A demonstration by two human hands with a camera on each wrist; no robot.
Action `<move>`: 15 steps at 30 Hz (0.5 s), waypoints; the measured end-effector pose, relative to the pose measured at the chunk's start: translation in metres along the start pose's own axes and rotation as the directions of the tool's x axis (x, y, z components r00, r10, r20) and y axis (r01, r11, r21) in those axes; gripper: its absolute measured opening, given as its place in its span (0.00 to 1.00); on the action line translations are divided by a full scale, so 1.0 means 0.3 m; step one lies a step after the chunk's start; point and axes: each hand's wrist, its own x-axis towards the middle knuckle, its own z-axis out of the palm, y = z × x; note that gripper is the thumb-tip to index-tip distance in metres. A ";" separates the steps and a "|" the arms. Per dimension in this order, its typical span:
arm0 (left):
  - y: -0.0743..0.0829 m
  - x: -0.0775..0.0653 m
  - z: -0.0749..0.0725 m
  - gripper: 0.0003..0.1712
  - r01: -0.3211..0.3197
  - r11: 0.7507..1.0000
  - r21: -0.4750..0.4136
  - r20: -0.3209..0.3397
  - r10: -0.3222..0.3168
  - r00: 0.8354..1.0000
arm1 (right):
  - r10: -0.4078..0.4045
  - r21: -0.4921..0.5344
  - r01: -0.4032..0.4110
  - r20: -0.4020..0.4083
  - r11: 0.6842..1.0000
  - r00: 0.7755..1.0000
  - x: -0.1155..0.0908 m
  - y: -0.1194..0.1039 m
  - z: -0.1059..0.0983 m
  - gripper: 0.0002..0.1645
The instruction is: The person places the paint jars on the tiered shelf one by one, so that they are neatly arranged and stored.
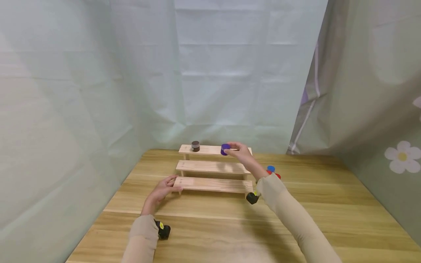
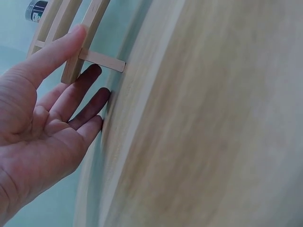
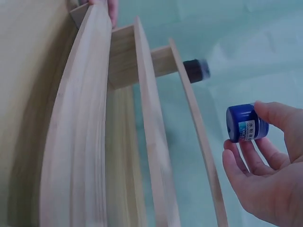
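The right hand (image 1: 242, 153) pinches a small blue paint jar (image 3: 242, 123), its thumb on one side and fingers on the other; the jar is held in the air just above the top step of a three-step wooden stand (image 1: 213, 184), toward that step's right end. To the left of this grip, a dark jar (image 1: 195, 147) stands on the same step. Lower and well to the left, the left hand (image 1: 162, 188) grips the left end of the bottom step, thumb against the front edge and fingers behind and beneath.

Under both grips spreads a wood-grain tabletop (image 1: 223, 233), its yellow-brown boards carrying lengthwise streaks and the right arm's shadow. To the right of the stand, partly hidden by the right forearm, are a blue object (image 1: 271, 168) and a red object (image 1: 278, 176). Beyond the held jar hangs a pale grey-green cloth (image 1: 223, 73), creased in a grid of folds, and more cloth closes in the left side. On the far right, a darker panel (image 1: 365, 91) bears a white flower (image 1: 402, 157) with a yellow centre.
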 end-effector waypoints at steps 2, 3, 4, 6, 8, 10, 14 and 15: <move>0.003 -0.001 0.005 0.46 -0.005 1.000 0.002 -0.001 0.005 1.000 | 0.001 0.011 -0.001 -0.023 1.000 1.000 0.021 -0.007 0.014 0.29; 0.004 -0.001 0.008 0.46 -0.008 1.000 0.001 -0.004 0.008 1.000 | 0.002 0.014 -0.001 -0.034 1.000 0.999 0.031 -0.009 0.020 0.29; 0.005 -0.002 0.011 0.46 -0.012 1.000 0.002 -0.004 0.012 1.000 | -0.001 0.015 0.002 -0.045 1.000 0.999 0.039 -0.012 0.025 0.29; 0.006 -0.002 0.017 0.45 -0.019 1.000 0.003 0.001 0.019 1.000 | -0.002 0.021 0.003 -0.065 1.000 0.998 0.053 -0.013 0.036 0.28; 0.004 -0.002 0.021 0.45 -0.020 1.000 0.000 0.003 0.020 1.000 | 0.000 0.018 0.001 -0.073 1.000 0.997 0.067 -0.010 0.051 0.28; 0.001 -0.003 0.023 0.45 -0.013 1.000 -0.005 0.000 0.013 1.000 | -0.006 -0.005 0.005 -0.074 1.000 0.997 0.080 -0.009 0.069 0.28; -0.005 -0.007 0.017 0.45 -0.002 1.000 -0.021 -0.028 0.002 1.000 | -0.020 -0.043 0.017 -0.079 0.999 0.997 0.101 -0.013 0.111 0.27; -0.006 -0.008 0.014 0.45 -0.004 1.000 -0.019 -0.032 0.004 0.999 | -0.024 -0.048 0.020 -0.086 0.999 0.996 0.105 -0.015 0.120 0.27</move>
